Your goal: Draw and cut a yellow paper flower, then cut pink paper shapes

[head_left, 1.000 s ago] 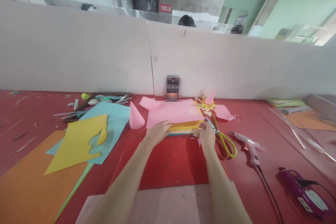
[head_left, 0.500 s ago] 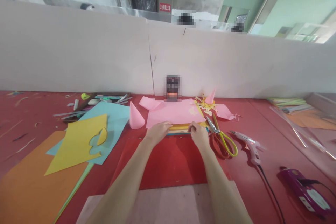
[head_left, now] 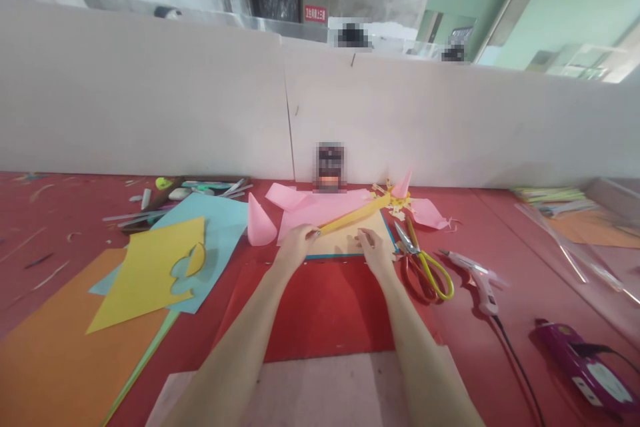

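Note:
At the centre, my left hand [head_left: 299, 247] pinches the near left edge of a lifted yellow sheet [head_left: 355, 215], with a pink sheet [head_left: 320, 203] behind it. My right hand [head_left: 373, 247] is over a cream sheet [head_left: 345, 238], its fingers curled but apart, with nothing seen between them. A blue sheet edge [head_left: 333, 256] shows under the cream one. Nearest my right hand lie scissors with yellow and red handles [head_left: 425, 267]. A pink paper cone [head_left: 259, 223] stands left of the stack.
Orange paper [head_left: 65, 340], cut yellow paper [head_left: 150, 267] and light blue paper [head_left: 220, 227] lie left. On the right are a glue gun [head_left: 483, 280] with its cord and a purple device [head_left: 585, 367]. A white partition [head_left: 425, 120] runs behind; pixelated heads show beyond it.
The yellow sheet's near edge has been raised and folded back, uncovering the cream sheet. My left hand has shifted slightly left with it. My right hand's fingers have come apart.

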